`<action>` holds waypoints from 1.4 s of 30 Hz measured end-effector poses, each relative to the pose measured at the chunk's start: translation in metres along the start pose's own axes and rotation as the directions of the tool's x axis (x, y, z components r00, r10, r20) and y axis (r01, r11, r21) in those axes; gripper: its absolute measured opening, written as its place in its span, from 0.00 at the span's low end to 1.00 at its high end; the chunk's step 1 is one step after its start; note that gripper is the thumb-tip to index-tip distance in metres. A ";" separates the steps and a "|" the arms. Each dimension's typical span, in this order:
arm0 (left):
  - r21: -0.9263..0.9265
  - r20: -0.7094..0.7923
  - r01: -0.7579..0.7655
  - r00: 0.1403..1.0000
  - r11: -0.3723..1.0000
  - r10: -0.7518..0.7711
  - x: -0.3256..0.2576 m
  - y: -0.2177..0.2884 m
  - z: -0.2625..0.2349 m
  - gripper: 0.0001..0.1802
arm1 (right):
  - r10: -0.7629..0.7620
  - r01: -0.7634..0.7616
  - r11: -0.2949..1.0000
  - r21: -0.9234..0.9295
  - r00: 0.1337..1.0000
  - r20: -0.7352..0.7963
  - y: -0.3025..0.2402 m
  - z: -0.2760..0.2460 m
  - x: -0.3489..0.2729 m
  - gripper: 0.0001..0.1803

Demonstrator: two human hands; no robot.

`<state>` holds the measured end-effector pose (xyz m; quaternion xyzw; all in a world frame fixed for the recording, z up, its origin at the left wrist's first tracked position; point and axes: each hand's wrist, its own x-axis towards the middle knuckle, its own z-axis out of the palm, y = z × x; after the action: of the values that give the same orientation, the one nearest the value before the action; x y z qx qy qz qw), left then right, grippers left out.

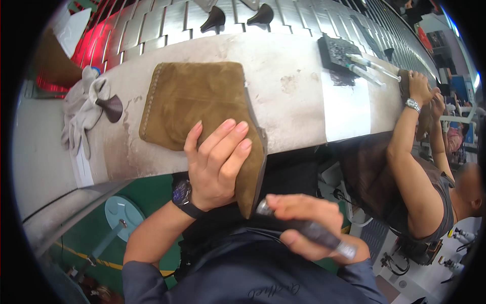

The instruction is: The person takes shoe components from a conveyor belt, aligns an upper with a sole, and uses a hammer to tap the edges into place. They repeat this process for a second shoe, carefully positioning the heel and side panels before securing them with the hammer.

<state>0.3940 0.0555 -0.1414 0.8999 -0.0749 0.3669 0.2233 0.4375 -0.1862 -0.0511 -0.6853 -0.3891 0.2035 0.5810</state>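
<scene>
A brown suede ankle boot [195,96] lies on its side on the pale work surface, its shaft away from me. The boot's toe sticks out past the near edge, pointing at my body, and its sole faces right. My left hand [217,162] lies over the forefoot, fingers pressed on the suede, holding the boot. Close to the toe on the right, my right hand [309,223] is closed round a dark-handled tool [319,234] with shiny metal ends. Motion smears this tool, so its exact kind is unclear. A small gap shows between its front end and the toe.
Grey-white gloves [83,109] and a dark heel-shaped piece [111,108] lie at left. Two more dark pieces [213,20] rest on the metal slat conveyor [172,23] beyond. A black block [334,53] with brushes [372,66] stands right. A co-worker's arms [405,137] reach in there.
</scene>
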 end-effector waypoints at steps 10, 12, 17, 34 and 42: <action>0.018 0.006 -0.035 0.999 0.999 0.035 -0.009 -0.003 0.005 0.18 | 0.384 -0.366 0.868 0.335 0.923 0.013 0.012 -0.049 0.079 0.11; 0.020 0.020 -0.032 0.999 0.999 0.032 -0.012 -0.005 0.004 0.17 | 0.397 -0.408 0.867 0.286 0.913 0.099 0.018 -0.055 0.097 0.10; 0.026 0.027 -0.058 0.998 0.998 0.057 -0.015 -0.008 0.006 0.17 | 0.461 -0.484 0.827 0.287 0.875 0.147 0.031 -0.056 0.119 0.10; 0.032 0.010 -0.042 0.999 0.999 0.042 -0.011 -0.006 0.009 0.18 | 0.341 -0.248 0.885 0.393 0.921 -0.186 0.056 -0.045 0.159 0.16; 0.047 0.001 -0.054 0.999 0.997 0.054 -0.013 -0.005 0.007 0.18 | 0.444 -0.330 0.642 0.692 0.896 0.015 0.056 -0.041 0.062 0.16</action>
<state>0.3905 0.0566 -0.1564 0.9026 -0.0905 0.3744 0.1921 0.5229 -0.1659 -0.0842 -0.5060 -0.0847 0.3965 0.7613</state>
